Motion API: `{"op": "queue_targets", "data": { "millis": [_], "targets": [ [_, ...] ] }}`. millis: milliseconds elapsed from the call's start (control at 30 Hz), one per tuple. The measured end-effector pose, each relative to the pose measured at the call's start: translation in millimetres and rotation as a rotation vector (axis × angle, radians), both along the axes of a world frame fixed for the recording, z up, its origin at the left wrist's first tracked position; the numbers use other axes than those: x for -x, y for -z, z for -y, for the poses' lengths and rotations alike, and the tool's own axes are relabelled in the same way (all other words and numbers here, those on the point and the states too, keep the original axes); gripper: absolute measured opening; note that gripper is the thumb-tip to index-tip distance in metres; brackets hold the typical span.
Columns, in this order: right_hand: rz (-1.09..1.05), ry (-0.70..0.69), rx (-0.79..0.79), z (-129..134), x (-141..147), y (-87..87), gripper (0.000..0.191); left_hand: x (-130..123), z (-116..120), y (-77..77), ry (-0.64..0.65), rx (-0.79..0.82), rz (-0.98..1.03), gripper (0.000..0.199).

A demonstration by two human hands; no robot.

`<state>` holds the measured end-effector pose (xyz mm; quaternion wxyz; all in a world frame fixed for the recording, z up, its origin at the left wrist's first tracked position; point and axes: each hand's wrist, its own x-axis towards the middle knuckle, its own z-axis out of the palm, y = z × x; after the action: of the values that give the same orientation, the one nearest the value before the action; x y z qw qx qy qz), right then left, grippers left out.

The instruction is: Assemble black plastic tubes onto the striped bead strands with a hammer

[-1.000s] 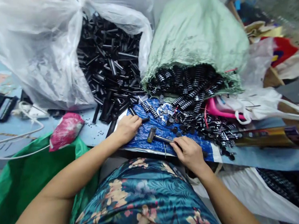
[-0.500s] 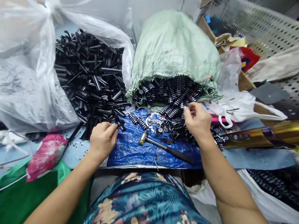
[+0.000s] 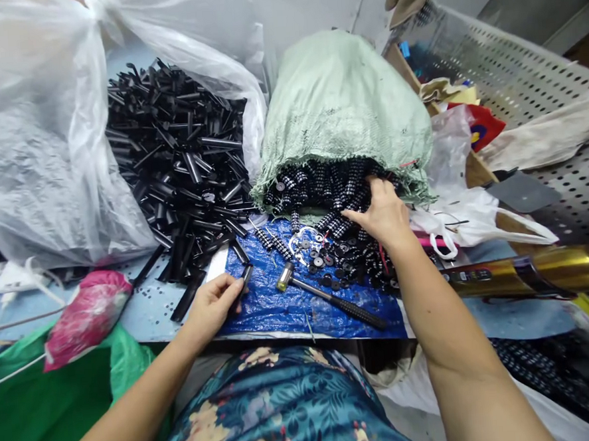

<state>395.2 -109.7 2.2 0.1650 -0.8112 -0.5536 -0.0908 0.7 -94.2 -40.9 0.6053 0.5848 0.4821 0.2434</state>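
Cool, fairly even light brightens the crinkled blue plastic sheet (image 3: 267, 302) with small glints; wide-angle distortion stretches the edges, where detail softens slightly.

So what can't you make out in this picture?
All in the head view:
- Whether the right hand grips a ribbed black part: its fingertips are lost among those dark parts.
- The lower end of the black piece: hidden by the left hand.
- What lies deep inside the pale green sack: hidden by its cloth.
- The gold tube's far end: cut off by the right edge.
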Motion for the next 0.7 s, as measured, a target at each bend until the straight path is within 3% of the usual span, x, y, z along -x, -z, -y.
{"op": "queue_targets", "data": {
  "millis": [100,200,267,333,400,500,600,700],
  "targets": [
    [-0.061,-0.073,-0.123,15.7,-2.5,7.8,0.096,5.5,5.6,3.5,-0.11,0.031,0.056,0.041],
    [-0.189,-0.164,-0.238,36.5,6.0,23.5,0.096,16.6,9.0,7.8,-0.027,-0.014,-0.026,0.041],
    [-0.328,-0.196,-0.31,50.2,21.6,33.9,0.096,21.9,3.0,11.2,0.078,-0.169,-0.148,0.037],
    [-0.533,-0.195,-0.39,64.0,44.9,40.4,0.098,22.7,-11.6,13.5,0.134,-0.421,-0.293,0.033],
    [-0.797,-0.202,-0.471,77.7,72.5,41.4,0.1,19.3,-30.8,12.5,0.116,-0.645,-0.44,0.031],
    [-1.28,-0.278,-0.495,91.9,111.3,36.5,0.095,8.7,-50.7,1.3,-0.015,-0.802,-0.521,0.028],
    [-1.766,-0.222,-0.307,90.4,137.3,33.2,0.066,-5.1,-45.4,-18.1,-0.164,-0.755,-0.372,0.02],
    [-1.963,-0.033,-0.206,81.6,150.5,35.7,0.045,-12.8,-25.5,-33.8,-0.29,-0.403,-0.064,0.022]
  ]
}}
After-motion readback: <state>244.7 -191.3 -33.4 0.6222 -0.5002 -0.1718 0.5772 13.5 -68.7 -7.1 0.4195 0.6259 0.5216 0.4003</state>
